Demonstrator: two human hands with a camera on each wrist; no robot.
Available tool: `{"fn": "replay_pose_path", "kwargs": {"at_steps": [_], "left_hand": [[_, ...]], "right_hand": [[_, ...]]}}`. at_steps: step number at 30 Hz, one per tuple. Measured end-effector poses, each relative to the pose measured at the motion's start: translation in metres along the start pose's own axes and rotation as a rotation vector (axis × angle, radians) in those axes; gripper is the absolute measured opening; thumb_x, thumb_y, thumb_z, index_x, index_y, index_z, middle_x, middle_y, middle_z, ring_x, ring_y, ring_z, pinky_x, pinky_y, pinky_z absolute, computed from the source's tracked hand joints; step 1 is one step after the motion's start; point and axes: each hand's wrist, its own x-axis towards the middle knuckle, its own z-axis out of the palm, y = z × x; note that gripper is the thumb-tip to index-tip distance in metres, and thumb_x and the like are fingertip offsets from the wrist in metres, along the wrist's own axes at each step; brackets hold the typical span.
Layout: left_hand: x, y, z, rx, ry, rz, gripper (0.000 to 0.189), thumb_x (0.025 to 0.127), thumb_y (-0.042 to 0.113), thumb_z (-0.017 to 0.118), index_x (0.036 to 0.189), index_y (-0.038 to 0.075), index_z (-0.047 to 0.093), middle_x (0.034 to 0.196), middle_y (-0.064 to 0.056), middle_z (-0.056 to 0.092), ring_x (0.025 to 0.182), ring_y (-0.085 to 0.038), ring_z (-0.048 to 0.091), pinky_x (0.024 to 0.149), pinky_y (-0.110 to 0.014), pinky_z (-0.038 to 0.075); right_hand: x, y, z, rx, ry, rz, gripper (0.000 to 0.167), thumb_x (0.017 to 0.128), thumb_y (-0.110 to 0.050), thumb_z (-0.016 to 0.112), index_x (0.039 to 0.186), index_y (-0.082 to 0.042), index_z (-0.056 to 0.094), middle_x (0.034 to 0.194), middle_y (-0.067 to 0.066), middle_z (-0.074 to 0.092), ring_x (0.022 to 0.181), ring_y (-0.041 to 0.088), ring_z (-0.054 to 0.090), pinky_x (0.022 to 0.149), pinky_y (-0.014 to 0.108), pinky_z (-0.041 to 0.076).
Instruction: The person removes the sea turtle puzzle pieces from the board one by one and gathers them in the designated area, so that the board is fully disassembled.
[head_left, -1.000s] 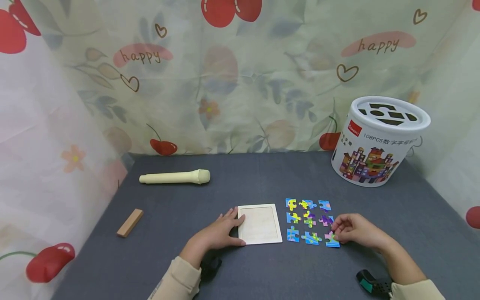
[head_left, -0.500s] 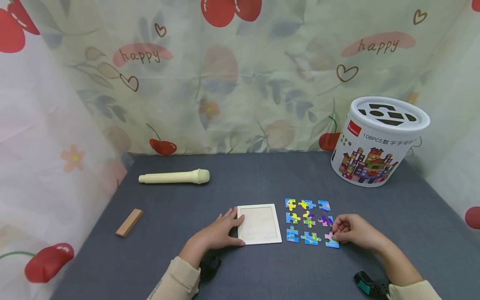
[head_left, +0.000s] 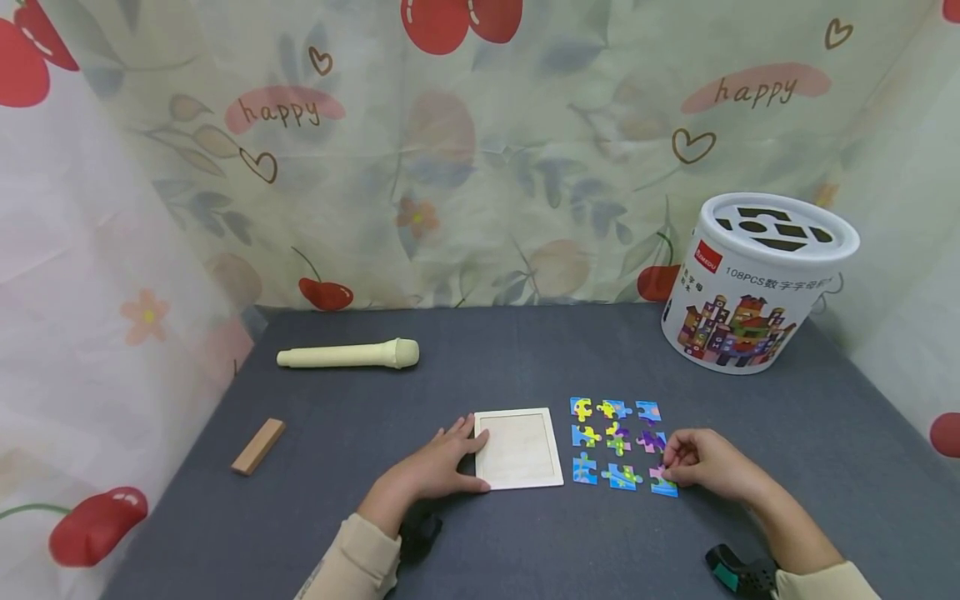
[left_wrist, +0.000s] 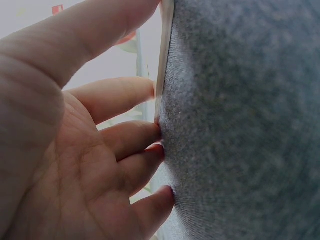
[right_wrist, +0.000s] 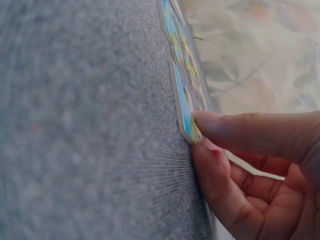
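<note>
A pale square wooden puzzle tray (head_left: 519, 450) lies flat on the dark table, its recess bare. My left hand (head_left: 431, 473) rests along the tray's left side, thumb at the near corner and fingers loosely spread; the left wrist view has fingertips right at its thin edge. Right of the tray, several colourful jigsaw pieces lie apart in rows, among them a blue-and-green piece (head_left: 622, 477). My right hand (head_left: 708, 457) pinches the near-right corner piece (right_wrist: 183, 107) at its edge, thumb on top and index finger at the side, other fingers curled.
A cream toy microphone (head_left: 348, 354) lies at the back left, with a small wooden block (head_left: 258, 447) nearer the left edge. At the back right stands a white lidded bucket (head_left: 753, 292) of building blocks. A patterned curtain (head_left: 480, 167) closes off the back.
My right wrist has shifted very slightly left, while its fingers stay at the corner piece. The left hand, tray and jigsaw pieces hold their places.
</note>
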Motion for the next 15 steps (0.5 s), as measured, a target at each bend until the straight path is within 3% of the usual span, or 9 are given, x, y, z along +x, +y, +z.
{"fn": "replay_pose_path", "kwargs": {"at_steps": [10, 15], "left_hand": [[-0.0016, 0.0004, 0.0006, -0.005, 0.002, 0.008, 0.077, 0.08, 0.038, 0.071, 0.143, 0.009, 0.037, 0.156, -0.017, 0.013, 0.145, -0.031, 0.01, 0.116, -0.051, 0.012], [-0.0026, -0.0014, 0.0021, -0.016, -0.011, 0.006, 0.076, 0.08, 0.037, 0.071, 0.143, 0.01, 0.038, 0.155, -0.016, 0.014, 0.145, -0.031, 0.011, 0.115, -0.052, 0.013]], "right_hand": [[0.0004, 0.0019, 0.0004, 0.01, -0.005, -0.042, 0.019, 0.083, -0.012, 0.068, 0.088, 0.004, 0.058, 0.075, 0.003, 0.054, 0.061, 0.003, 0.047, 0.054, 0.02, 0.043], [-0.003, 0.0004, 0.0007, 0.017, 0.016, 0.015, 0.024, 0.083, -0.018, 0.069, 0.089, 0.003, 0.058, 0.075, 0.003, 0.056, 0.06, 0.005, 0.05, 0.054, 0.023, 0.048]]}}
